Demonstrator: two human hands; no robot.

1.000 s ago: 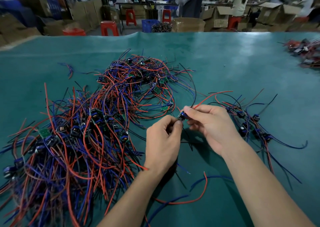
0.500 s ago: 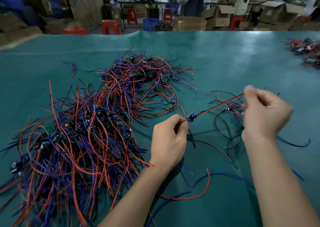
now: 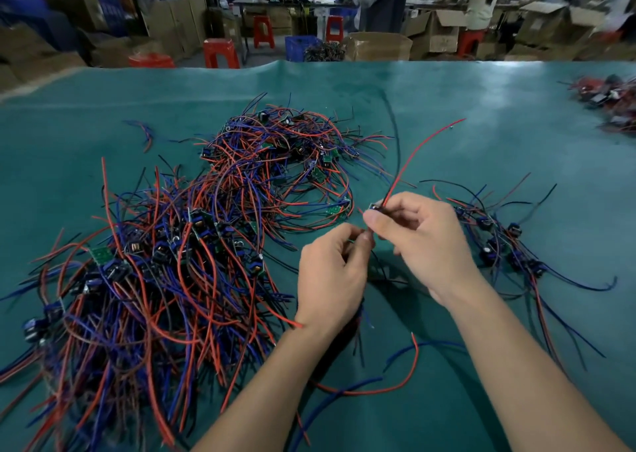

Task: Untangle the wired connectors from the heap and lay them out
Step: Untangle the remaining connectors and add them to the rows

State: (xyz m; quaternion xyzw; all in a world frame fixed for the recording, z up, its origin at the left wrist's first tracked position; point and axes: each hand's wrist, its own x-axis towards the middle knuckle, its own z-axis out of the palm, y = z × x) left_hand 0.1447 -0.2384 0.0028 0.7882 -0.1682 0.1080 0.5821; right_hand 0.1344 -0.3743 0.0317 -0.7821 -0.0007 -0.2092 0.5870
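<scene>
Connectors with red, blue and black wires lie in a big tangled heap [image 3: 165,279] on the left half of the green table cover [image 3: 481,124] in front of me, running from the near left edge up toward the middle of the table. On my right, well apart from the heap, a smaller bunch of laid-out connectors [image 3: 499,245] rests with its wires fanned loosely outward. A loose red wire [image 3: 395,386] and a blue one curl on the cover between my forearms. At the far right edge of the table sits another small pile [image 3: 609,103], blurred. Beyond the table the room is a workshop: cardboard boxes [image 3: 378,47], red stools [image 3: 220,52], a blue crate [image 3: 301,47] and people at benches in the background. My right hand [image 3: 423,241] is raised just above the cover with its fingers curled, thumb and forefinger pinching one small connector [image 3: 374,208]; its red wire [image 3: 418,152] arcs up and away toward the far right, and a thin black wire rises beside it. My left hand [image 3: 330,276] is just beside the right, nearly touching it, back of the hand toward me, fingers curled in and pinching wires that hang down below that same connector. Both forearms reach in from the bottom edge and come together at the middle of the table.
</scene>
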